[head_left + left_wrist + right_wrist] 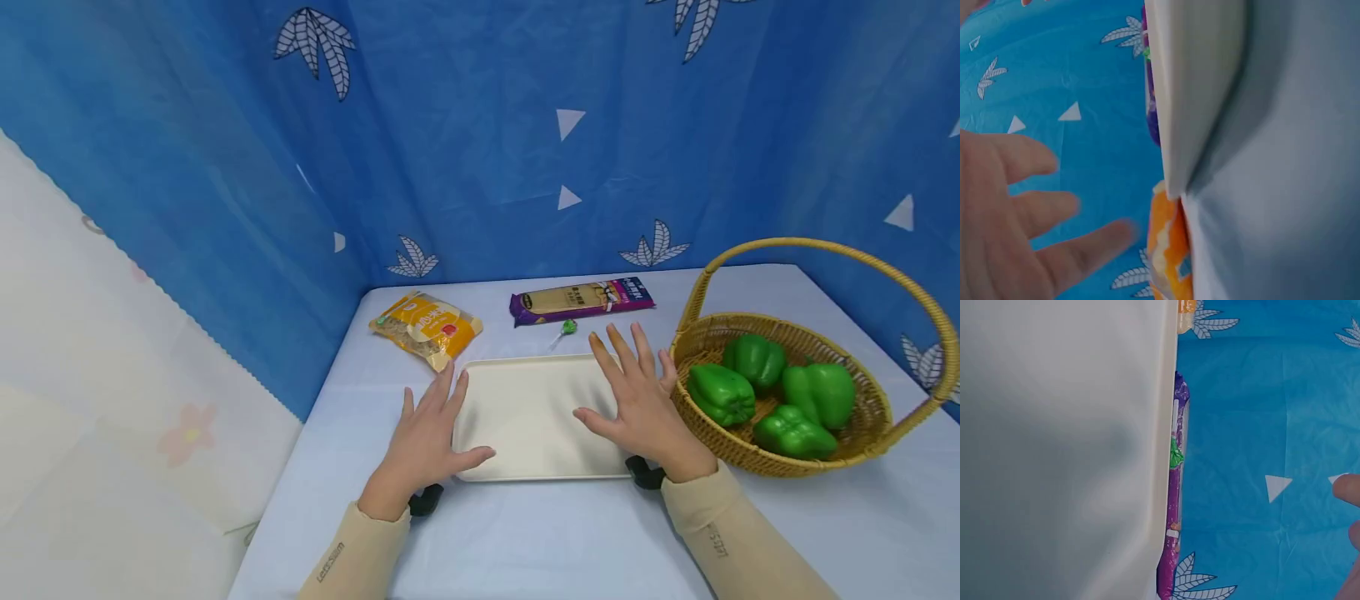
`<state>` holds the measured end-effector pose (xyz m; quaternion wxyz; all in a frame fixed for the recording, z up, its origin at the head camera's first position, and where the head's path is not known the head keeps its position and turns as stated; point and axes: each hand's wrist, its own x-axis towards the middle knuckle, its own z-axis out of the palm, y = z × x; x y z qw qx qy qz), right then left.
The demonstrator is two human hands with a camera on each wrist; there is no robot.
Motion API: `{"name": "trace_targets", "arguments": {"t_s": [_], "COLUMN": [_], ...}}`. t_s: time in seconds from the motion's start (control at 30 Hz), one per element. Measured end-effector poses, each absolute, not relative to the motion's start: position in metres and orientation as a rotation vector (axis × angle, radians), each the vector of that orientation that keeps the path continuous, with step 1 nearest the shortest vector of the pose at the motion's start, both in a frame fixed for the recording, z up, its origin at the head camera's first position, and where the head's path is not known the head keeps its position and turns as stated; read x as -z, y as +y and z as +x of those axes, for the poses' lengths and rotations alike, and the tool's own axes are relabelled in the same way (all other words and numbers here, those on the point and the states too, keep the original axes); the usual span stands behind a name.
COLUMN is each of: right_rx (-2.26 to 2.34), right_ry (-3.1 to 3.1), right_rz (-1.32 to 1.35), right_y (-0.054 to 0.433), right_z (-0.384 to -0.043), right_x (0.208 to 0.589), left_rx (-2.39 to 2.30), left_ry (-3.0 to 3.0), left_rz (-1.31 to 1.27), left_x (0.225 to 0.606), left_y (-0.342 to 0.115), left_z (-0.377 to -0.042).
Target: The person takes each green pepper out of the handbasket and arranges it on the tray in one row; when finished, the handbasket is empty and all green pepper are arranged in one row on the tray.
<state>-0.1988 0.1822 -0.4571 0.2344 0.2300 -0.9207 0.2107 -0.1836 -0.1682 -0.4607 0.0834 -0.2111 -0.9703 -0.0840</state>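
Observation:
My left hand (pixel 423 437) hovers over the left edge of a cream rectangular tray (pixel 525 417), its fingers spread and holding nothing. Over the tray's right side, my right hand (pixel 643 410) is likewise spread, with nothing in its grasp. In the left wrist view, extended fingers (pixel 1079 253) show beside the tray's edge. Only some fingertips (pixel 1349 489) enter the right wrist view, at its right border. Just behind the tray lies a lollipop (pixel 569 327) with a green wrapper and a white stick.
An orange snack bag (pixel 427 327) lies back left, and a long purple noodle packet (pixel 582 301) at the back. On the right stands a wicker basket (pixel 720 446) with a tall handle, holding several green bell peppers (pixel 819 395). Blue curtain (pixel 480 150) hangs behind the white-covered table (pixel 525 542).

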Motion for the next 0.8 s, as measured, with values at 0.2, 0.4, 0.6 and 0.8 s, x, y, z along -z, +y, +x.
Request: {"name": "trace_targets", "arguments": {"t_s": [0.2, 0.4, 0.6, 0.8], "right_rx": [-0.611, -0.62, -0.62, -0.636], "right_ry": [-2.522, -2.52, -2.536, -2.485], "right_rz": [0.636, 0.626, 0.612, 0.564], "right_y": [0.182, 0.18, 0.181, 0.204], "right_z": [-0.198, -0.2, -0.203, -0.202], "right_x": [0.455, 0.455, 0.453, 0.429], "left_rx": [0.447, 0.664, 0.708, 0.736], "left_ry": [-3.008, -3.053, -3.084, -3.098], "left_rz": [-0.597, -0.647, -0.688, -0.719], "left_x": [0.469, 0.477, 0.477, 0.477], "left_y": [-0.182, -0.193, -0.197, -0.195], "left_z": [-0.177, -0.178, -0.178, -0.178]}}
